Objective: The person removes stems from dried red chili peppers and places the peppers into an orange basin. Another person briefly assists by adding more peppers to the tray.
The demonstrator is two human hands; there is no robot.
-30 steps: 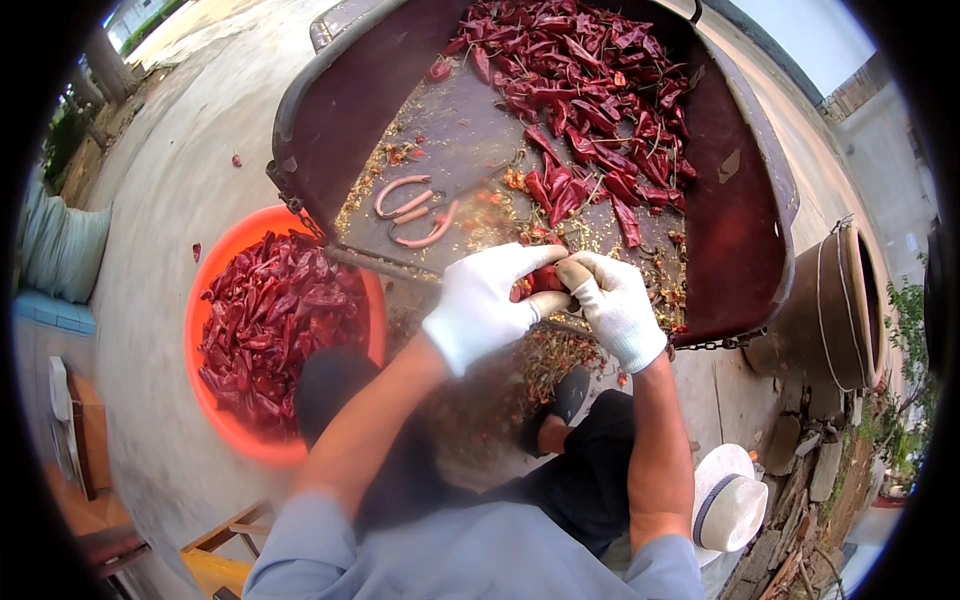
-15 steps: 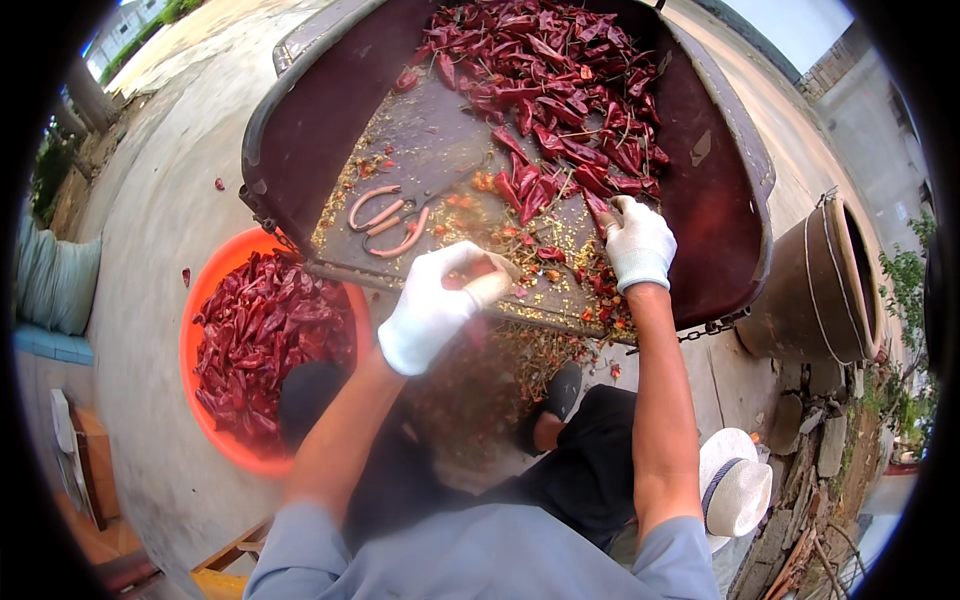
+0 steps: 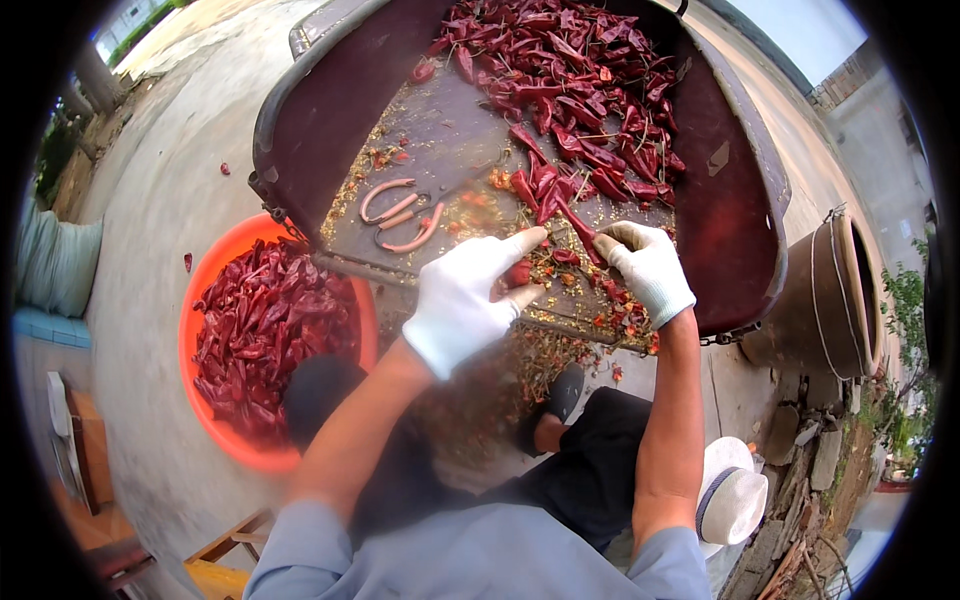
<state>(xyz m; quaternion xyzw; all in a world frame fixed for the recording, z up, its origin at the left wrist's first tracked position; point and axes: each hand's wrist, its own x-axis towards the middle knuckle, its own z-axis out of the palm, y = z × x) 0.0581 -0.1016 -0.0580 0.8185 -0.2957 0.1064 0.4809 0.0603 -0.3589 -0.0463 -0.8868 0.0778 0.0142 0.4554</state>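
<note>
Holds the left hand (image 3: 466,298) over the near edge of the maroon cart bed (image 3: 737,235), with thumb and forefinger spread. With the right hand (image 3: 648,268), pinches between fingers a red chili (image 3: 576,220) slanting from the fingertips toward the chili pile (image 3: 570,75) at the bed's far end.

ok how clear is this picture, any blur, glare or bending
In the head view: fisheye distortion bends the outer scene inside a black rim; hazy smears soften the blade end of the pink-handled scissors and debris below the left hand; upper-left concrete looks bright.
</note>
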